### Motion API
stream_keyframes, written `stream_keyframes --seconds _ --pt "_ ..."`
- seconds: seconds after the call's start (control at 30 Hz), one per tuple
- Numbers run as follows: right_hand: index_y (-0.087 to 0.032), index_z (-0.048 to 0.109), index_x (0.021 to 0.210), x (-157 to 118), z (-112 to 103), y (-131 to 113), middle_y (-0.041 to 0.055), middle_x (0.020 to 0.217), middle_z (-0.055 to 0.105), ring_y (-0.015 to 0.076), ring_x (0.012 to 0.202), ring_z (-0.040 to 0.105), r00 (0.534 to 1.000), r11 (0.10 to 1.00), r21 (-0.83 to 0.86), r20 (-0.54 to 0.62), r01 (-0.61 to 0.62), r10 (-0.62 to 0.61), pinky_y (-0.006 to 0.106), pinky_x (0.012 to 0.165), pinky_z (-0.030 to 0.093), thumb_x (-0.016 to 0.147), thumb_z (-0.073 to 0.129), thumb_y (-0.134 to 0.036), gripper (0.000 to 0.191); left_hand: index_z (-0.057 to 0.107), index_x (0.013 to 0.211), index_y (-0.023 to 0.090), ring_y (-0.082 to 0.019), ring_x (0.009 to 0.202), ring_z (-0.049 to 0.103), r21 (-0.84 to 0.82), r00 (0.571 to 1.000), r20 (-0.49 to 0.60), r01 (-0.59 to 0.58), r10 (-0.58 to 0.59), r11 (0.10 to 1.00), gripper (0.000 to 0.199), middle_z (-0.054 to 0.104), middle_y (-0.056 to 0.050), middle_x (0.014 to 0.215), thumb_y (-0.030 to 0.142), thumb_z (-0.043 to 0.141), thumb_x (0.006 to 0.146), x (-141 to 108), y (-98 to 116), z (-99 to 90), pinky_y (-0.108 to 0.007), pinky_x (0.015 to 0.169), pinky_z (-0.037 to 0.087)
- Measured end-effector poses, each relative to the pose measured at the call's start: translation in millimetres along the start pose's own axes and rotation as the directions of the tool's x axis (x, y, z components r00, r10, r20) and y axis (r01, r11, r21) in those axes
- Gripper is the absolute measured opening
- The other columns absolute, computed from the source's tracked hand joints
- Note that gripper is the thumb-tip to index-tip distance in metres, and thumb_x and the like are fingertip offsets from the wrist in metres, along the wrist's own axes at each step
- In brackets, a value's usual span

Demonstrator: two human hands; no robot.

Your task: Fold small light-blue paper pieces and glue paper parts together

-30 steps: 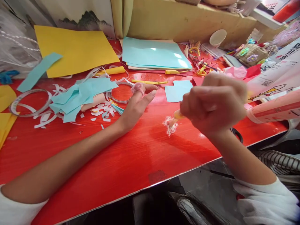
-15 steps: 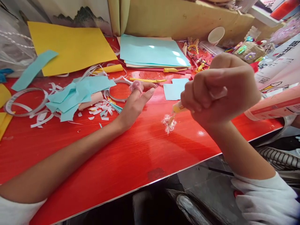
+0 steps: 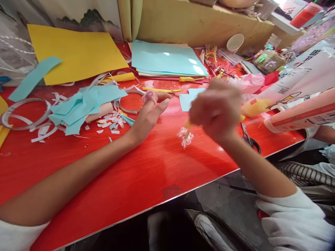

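Note:
My left hand (image 3: 149, 120) rests on the red table (image 3: 110, 188), thumb and forefinger stretched out, a pink band (image 3: 150, 97) around a finger. A thin yellow strip (image 3: 162, 90) lies just beyond its fingertips. My right hand (image 3: 217, 115) is blurred by motion, closed in a fist over the table. From its underside sticks a slim pale-yellow stick (image 3: 187, 126), most of it hidden in the fist. The lower end meets a splayed white wispy patch (image 3: 185, 137); I cannot tell what that is. Light-blue paper pieces (image 3: 185, 102) lie behind, between the hands.
At left are blue paper scraps (image 3: 86, 104), white cuttings, and tape rolls (image 3: 26, 114). Yellow paper (image 3: 78, 55) and stacked blue sheets (image 3: 167, 59) lie at the back. Scissors (image 3: 252, 142), a pink cup (image 3: 300, 109) and a woven basket (image 3: 269, 62) are at right.
My right hand has shifted left and turned, now blurred, showing the scissors and a yellowish object behind it. The view has swung slightly right. My left hand stays in place.

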State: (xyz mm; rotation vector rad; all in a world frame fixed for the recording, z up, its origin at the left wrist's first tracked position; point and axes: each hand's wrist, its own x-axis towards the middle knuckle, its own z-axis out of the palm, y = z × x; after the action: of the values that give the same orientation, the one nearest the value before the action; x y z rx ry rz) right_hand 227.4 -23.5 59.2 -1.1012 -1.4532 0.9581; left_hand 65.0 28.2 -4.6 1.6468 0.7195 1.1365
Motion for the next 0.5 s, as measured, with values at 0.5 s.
stream_keyframes --seconds 0.5 --pt "-0.021 0.029 0.048 0 8 -2 -0.006 0.036 0.024 0.0078 0.028 0.026 0.979 0.952 0.261 -0.166 0.162 -0.121 0.026 0.028 0.021 0.07 0.059 -0.019 0.037 0.056 0.101 0.018 -0.019 0.113 0.046 -0.041 1.0 0.002 -0.005 0.005 0.999 0.026 0.052 -0.006 0.109 0.036 0.042 0.089 1 0 0.5 -0.036 0.107 0.031"
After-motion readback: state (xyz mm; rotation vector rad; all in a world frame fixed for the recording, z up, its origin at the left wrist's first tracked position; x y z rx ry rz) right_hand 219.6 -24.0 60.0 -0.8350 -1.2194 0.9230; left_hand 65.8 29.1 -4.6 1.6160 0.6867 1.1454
